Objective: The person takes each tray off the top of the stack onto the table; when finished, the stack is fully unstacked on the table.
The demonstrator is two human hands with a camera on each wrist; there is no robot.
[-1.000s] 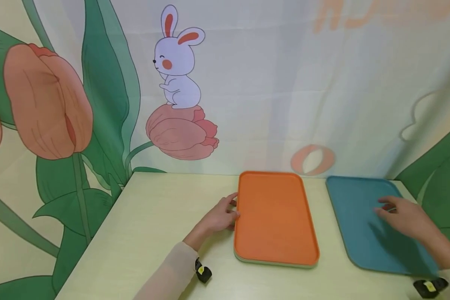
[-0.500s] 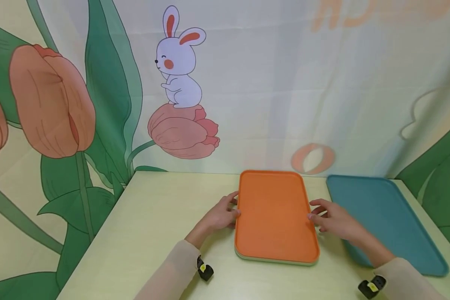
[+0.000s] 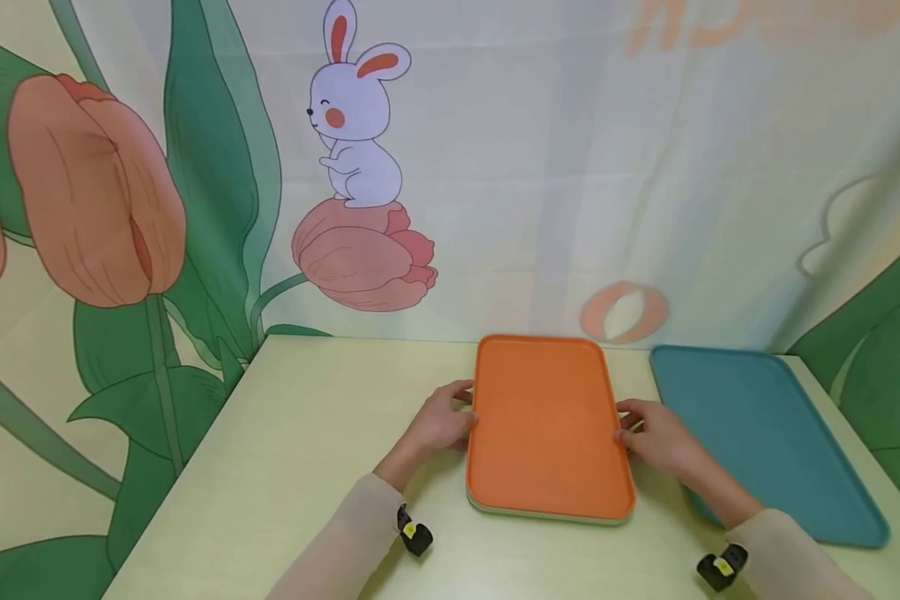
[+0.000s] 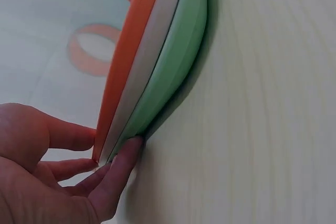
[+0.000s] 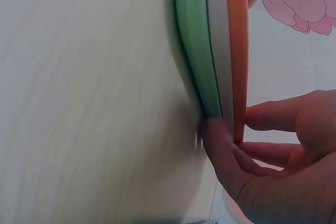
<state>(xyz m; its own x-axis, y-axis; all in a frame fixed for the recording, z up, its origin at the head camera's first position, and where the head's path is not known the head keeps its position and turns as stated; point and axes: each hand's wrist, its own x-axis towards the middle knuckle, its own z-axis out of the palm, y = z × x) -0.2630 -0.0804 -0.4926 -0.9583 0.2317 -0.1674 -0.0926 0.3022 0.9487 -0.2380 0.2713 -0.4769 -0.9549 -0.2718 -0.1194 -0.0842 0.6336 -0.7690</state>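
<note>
Large, faint orange lettering (image 3: 690,29) is running along the upper right of the pale printed fabric backdrop (image 3: 525,167); the view's top edge is cutting into it, leaving it illegible. A stack of three shallow, rectangular trays (image 3: 550,429) is occupying the middle of the pale, wood-grained desk (image 3: 330,417), to the left of a flat blue tray with rounded corners (image 3: 765,442). A smooth orange tray (image 4: 122,69) is forming the top layer, displaying a low raised rim and rounded corners; a greyish-white tray (image 4: 157,30) is forming the middle layer; a light-green tray (image 4: 178,51) is forming the base. Both hands are gripping the stack with partly curled fingers: the left hand (image 3: 441,417) is holding the left long edge, the right hand (image 3: 656,433) the right. Each thumb is touching the orange layer while a fingertip is reaching the green layer.
</note>
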